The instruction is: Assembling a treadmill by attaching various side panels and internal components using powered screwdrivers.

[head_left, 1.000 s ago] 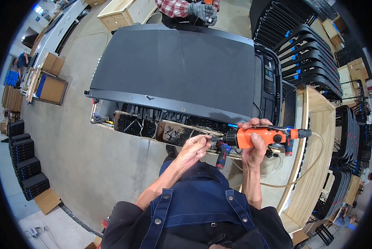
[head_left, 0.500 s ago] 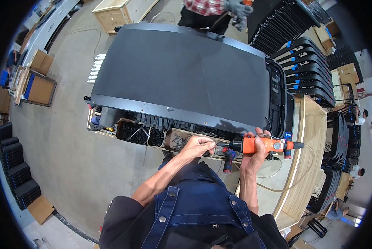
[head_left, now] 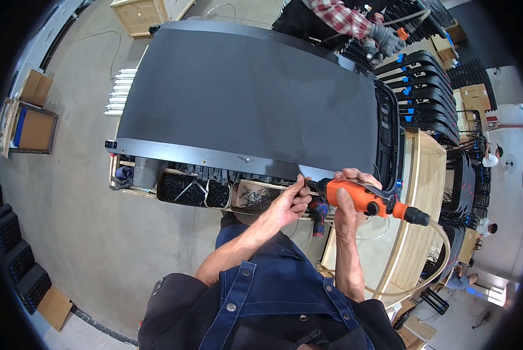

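My right hand (head_left: 349, 210) is wrapped around an orange pneumatic screwdriver (head_left: 360, 198), whose hose (head_left: 445, 251) curves down from its back end. The driver points left and slightly up, over the near edge of a large dark panel (head_left: 250, 99). At its black nose, the thumb and fingers of my left hand (head_left: 288, 204) are pinched together; what they hold, if anything, is too small to make out. A silvery bolt (head_left: 247, 159) stands on the panel's near metal strip (head_left: 185, 150).
Below the strip sit bins of dark screws (head_left: 177, 189) and a tan bin (head_left: 258, 197) of loose fasteners. A second power driver (head_left: 318, 221) hangs beside them. Across the panel, a co-worker's gloved hands (head_left: 384, 44) hold another tool. A wooden crate (head_left: 413, 233) stands at right.
The driver's back end has swung down and its nose up and left. My left hand has risen slightly with the nose. The co-worker has moved right, and the whole view has shifted a little.
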Demonstrator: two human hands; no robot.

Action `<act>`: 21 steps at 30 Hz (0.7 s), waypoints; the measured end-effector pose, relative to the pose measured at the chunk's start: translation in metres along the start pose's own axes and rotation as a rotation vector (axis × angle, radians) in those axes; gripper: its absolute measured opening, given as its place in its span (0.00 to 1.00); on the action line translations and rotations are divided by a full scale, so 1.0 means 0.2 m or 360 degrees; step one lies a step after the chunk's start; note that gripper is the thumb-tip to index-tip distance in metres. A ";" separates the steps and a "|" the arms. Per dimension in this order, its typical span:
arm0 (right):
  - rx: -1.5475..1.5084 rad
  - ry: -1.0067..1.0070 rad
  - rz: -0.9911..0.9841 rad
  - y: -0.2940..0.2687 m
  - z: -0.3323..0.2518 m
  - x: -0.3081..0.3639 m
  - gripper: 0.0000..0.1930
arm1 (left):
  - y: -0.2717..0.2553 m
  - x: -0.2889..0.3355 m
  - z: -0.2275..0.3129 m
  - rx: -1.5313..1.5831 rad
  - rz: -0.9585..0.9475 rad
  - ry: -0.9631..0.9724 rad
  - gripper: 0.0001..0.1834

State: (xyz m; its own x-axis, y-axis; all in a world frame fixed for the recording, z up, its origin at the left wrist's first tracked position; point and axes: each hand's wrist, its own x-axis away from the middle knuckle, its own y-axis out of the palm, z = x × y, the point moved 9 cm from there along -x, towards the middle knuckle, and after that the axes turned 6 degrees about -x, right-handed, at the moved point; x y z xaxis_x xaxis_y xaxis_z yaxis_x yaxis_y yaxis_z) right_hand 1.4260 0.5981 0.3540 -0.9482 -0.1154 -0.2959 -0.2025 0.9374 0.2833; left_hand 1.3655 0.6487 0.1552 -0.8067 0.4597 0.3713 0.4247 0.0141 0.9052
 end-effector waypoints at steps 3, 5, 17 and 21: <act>0.0438 -0.0137 -0.0275 0.12 0.02 -0.01 0.28 | 0.00 -0.07 -0.01 0.0135 -0.0094 -0.0052 0.21; 0.0421 -0.0006 -0.0332 0.16 0.09 -0.03 0.27 | -0.04 -0.07 -0.01 0.0146 -0.0088 -0.0022 0.22; 0.0381 0.0243 -0.0718 0.31 0.20 -0.17 0.22 | -0.17 0.56 0.37 -0.2091 0.0866 0.0860 0.24; 0.0405 0.0211 -0.0781 0.31 0.20 -0.16 0.22 | 0.23 0.93 0.69 -0.2653 0.1298 0.2000 0.11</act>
State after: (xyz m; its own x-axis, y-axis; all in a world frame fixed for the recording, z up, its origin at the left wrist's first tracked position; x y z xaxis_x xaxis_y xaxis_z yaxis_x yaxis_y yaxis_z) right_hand 1.4533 0.6733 0.3449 -0.7838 -0.5824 -0.2156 -0.5774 0.8112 -0.0922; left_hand 1.2912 0.8579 0.2384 -0.7490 -0.6588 -0.0702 0.6248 -0.6671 -0.4057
